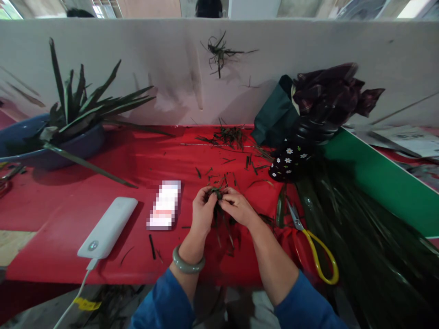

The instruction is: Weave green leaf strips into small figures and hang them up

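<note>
I pinch a bundle of green leaf strips (217, 194) in my closely curled left hand (203, 206) and right hand (239, 208) over red cloth (147, 153), scissors (299, 224) at right.

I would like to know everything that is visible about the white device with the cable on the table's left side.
The white device is a long block with rounded corners, smooth and plastic-looking, with a round greyish detail near its closer end. It lies flat on the red covering, slanting away to the right, beside the phone but apart from it. A white cable plugs into its near end.
</note>
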The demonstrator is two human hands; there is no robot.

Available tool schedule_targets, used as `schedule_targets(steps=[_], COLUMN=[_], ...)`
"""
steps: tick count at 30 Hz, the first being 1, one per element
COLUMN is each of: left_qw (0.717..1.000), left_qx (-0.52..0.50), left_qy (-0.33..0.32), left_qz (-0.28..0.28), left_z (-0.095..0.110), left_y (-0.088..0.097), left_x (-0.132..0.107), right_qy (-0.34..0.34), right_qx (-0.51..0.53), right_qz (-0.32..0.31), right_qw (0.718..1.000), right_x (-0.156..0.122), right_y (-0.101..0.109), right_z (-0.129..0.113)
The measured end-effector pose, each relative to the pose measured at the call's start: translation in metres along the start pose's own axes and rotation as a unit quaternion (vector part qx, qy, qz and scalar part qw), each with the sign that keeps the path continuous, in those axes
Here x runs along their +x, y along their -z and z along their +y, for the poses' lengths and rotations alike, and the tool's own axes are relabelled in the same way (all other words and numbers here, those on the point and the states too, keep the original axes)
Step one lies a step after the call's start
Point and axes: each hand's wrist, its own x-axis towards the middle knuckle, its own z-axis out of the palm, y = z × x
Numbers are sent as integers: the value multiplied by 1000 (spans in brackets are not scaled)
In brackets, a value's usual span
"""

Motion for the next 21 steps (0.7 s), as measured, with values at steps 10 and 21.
schedule_targets(steps=[10,21], left_qw=[997,990], left_qx=[65,134], left_qy=[-25,-38], left_qz=[-28,-30], left_z=[1,4], left_y=[0,1], left_x=[-2,-2], right_qy=[-2,-4], right_qx=[43,47], right_qz=[-32,-49], right_qw=[999,998], right_x=[-2,-1], right_y=[11,14], right_z=[2,1])
